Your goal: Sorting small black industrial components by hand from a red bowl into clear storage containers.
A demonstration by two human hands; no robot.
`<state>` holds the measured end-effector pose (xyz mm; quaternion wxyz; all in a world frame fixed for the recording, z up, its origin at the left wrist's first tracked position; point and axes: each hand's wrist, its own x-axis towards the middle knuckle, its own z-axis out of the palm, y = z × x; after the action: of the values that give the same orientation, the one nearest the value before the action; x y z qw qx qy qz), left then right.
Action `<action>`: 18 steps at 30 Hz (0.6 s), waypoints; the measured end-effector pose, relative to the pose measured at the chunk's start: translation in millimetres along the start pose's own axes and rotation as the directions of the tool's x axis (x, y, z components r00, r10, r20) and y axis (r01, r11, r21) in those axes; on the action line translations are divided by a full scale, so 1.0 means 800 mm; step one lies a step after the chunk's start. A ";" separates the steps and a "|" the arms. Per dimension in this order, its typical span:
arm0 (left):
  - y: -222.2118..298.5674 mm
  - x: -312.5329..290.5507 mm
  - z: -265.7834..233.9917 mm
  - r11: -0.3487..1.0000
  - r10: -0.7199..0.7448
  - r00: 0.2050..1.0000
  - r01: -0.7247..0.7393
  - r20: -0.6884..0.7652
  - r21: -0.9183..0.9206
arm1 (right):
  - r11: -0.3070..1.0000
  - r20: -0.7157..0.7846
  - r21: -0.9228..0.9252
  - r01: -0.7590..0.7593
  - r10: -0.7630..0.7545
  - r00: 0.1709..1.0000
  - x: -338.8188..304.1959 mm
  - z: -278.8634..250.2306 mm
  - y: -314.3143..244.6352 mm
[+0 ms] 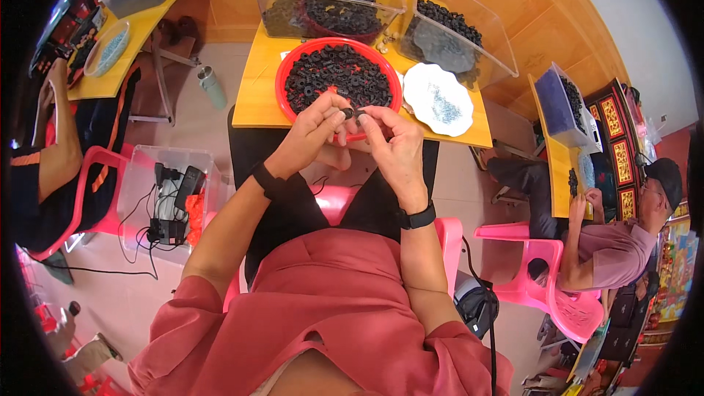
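Over the near rim of a red basin (397, 95), my two hands meet fingertip to fingertip. My left hand (319, 126) is closed, pinching a small round black part (348, 113). The fingers of my right hand (396, 143) close on the same spot from the other side; whether they grip a second piece is too small to tell. Many black ring-like parts (330, 77) fill the basin. To its right lies a white scalloped plate (460, 123) with a heap of tiny silvery pieces (444, 105) on it.
Two clear bins (328, 18) (458, 26) of black parts stand behind the basin on the yellow table (253, 106). A green bottle (211, 88) and a clear box (169, 238) of cables stand on the floor at left. People (612, 242) work at side tables.
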<state>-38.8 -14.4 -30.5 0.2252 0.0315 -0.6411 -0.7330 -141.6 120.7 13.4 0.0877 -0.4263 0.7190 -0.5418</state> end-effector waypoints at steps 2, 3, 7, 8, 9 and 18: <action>0.002 0.000 0.002 1.000 0.008 1.000 -0.008 0.005 -0.011 | 1.000 -0.001 0.019 0.002 -0.002 1.000 0.000 0.002 0.001; 0.003 0.000 0.003 1.000 0.017 1.000 -0.017 0.011 -0.022 | 0.999 -0.004 0.037 0.005 -0.005 1.000 0.000 0.002 0.001; 0.002 0.000 0.002 1.000 -0.001 1.000 0.001 0.023 -0.013 | 1.000 -0.009 0.005 0.027 -0.026 1.000 0.000 0.001 0.003; 0.002 0.000 0.002 1.000 -0.004 1.000 0.004 0.019 -0.013 | 0.999 -0.008 -0.020 0.036 -0.036 0.999 0.000 0.000 0.002; 0.002 -0.001 0.002 1.000 -0.007 1.000 0.007 0.014 -0.013 | 0.998 -0.006 -0.045 0.046 -0.046 0.999 0.000 0.000 0.000; -0.002 0.000 -0.008 0.993 -0.094 0.995 0.091 -0.025 -0.076 | 0.998 0.010 -0.057 0.025 -0.025 1.000 -0.002 -0.003 -0.008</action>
<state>-37.2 -20.3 -33.5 0.2011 0.0631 -0.6076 -0.7658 -138.2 123.3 19.4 0.0723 -0.4401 0.7284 -0.5202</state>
